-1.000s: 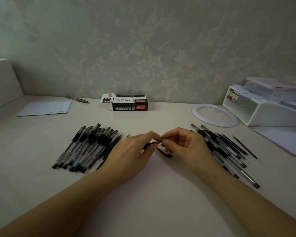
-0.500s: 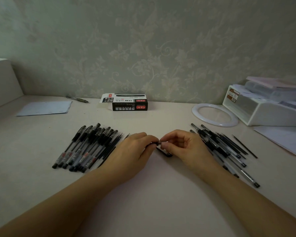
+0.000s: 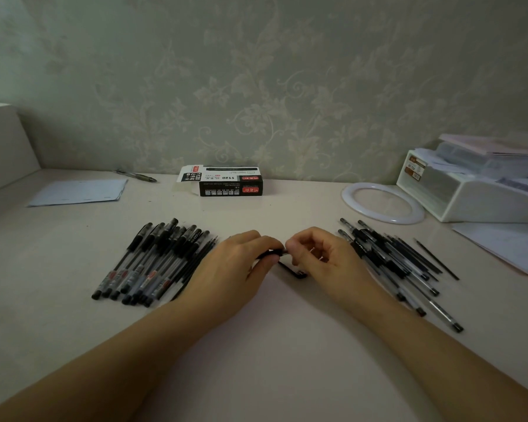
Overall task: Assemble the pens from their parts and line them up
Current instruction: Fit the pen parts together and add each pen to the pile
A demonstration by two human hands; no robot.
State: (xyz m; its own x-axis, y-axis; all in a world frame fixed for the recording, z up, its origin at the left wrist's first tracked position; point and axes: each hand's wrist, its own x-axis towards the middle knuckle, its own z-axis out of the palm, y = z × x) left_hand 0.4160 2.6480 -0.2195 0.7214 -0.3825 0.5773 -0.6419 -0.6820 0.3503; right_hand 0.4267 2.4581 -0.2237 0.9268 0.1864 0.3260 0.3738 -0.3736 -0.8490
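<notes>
Far left: a sheet of paper (image 3: 78, 192) lies flat on the table (image 3: 256, 345), with a lone pen (image 3: 136, 176) just behind it by the wall.
Row of pens: the assembled pens (image 3: 153, 261) lie side by side, touching, left of the hands, black grips toward the wall and end plugs toward the person (a few thin black refills sit along the row's right edge).
Box: a black and white pen box (image 3: 224, 184) stands near the wall behind the row, one flap open at its left end.
Left hand: the left hand (image 3: 235, 274) rests on the table at the centre, fingers curled shut around the pen barrel (image 3: 269, 254), of which only a short dark stretch shows.
Right hand: the right hand (image 3: 323, 258) meets it fingertip to fingertip, thumb and forefinger pinched on the small tip piece at the barrel's end.
Loose part: a black cap (image 3: 293, 272) lies on the table just under the two hands.
Parts pile: unassembled barrels and refills (image 3: 397, 263) lie fanned out to the right of the right hand.
Far right: a white ring (image 3: 381, 203) lies flat beside a white storage box (image 3: 476, 190) stacked with papers.
</notes>
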